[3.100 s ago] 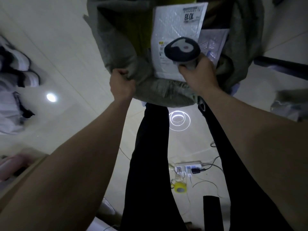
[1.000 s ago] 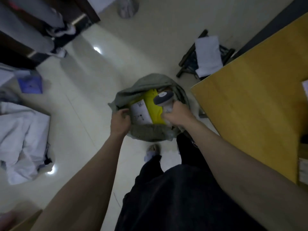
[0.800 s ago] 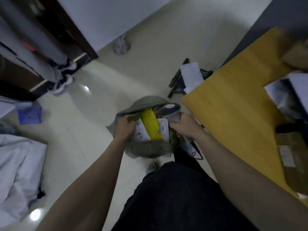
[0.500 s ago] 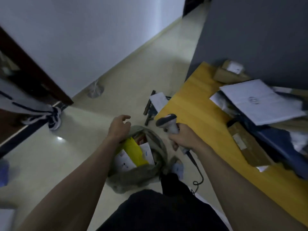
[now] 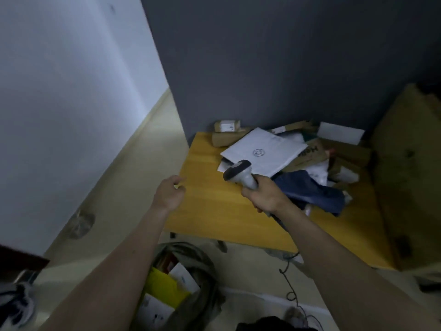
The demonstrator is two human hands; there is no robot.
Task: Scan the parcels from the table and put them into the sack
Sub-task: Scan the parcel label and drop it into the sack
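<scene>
A pile of parcels lies at the far side of the yellow table (image 5: 214,211): a large white mailer (image 5: 265,151) on top, brown boxes (image 5: 225,133) behind, a blue bag (image 5: 307,189) at the right. My right hand (image 5: 265,197) grips a grey barcode scanner (image 5: 239,174) just in front of the white mailer. My left hand (image 5: 168,193) hovers empty over the table's left edge, fingers loosely curled. The grey-green sack (image 5: 200,271) stands on the floor below the table's near edge, with a yellow parcel (image 5: 164,286) and white ones inside.
A grey wall rises behind the table and a white wall stands at the left. A big cardboard box (image 5: 410,177) stands at the table's right. The scanner's cable (image 5: 290,283) trails down to the floor. Shoes (image 5: 16,304) sit at the lower left.
Both hands have left the sack's rim and risen to the table. My view has swung up from the sack to the parcel pile. The scanner has moved with my right hand.
</scene>
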